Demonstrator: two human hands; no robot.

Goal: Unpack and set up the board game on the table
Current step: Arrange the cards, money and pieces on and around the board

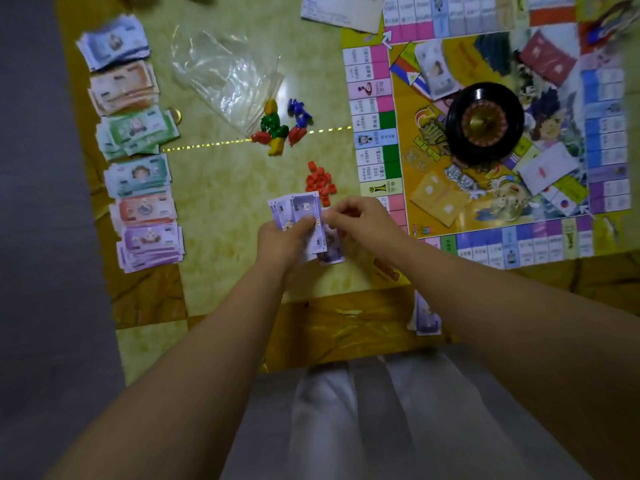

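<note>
Pale surface (225, 188), left hand (280, 240) gripping purple notes (302, 206), right hand (360, 216) pinching one, board (433, 192) edge beside.

Two hands are handling purple banknotes (302, 208) over the counter (221, 202), beside the game board (429, 202).

The left hand (282, 237) is gripping a small fan of the notes, while the right hand (363, 216) is pinching the fan's right edge with curled fingers. A few loose purple notes (331, 253) are lying just beneath the hands. A pile of red houses (320, 183) is sitting just beyond them, and coloured pawns (280, 128) are lying at the mouth of a clear plastic bag (221, 74). Sorted banknote stacks (138, 150) are running in a column along the counter's left side. A black roulette wheel (485, 123) is resting on the board's middle.
</note>
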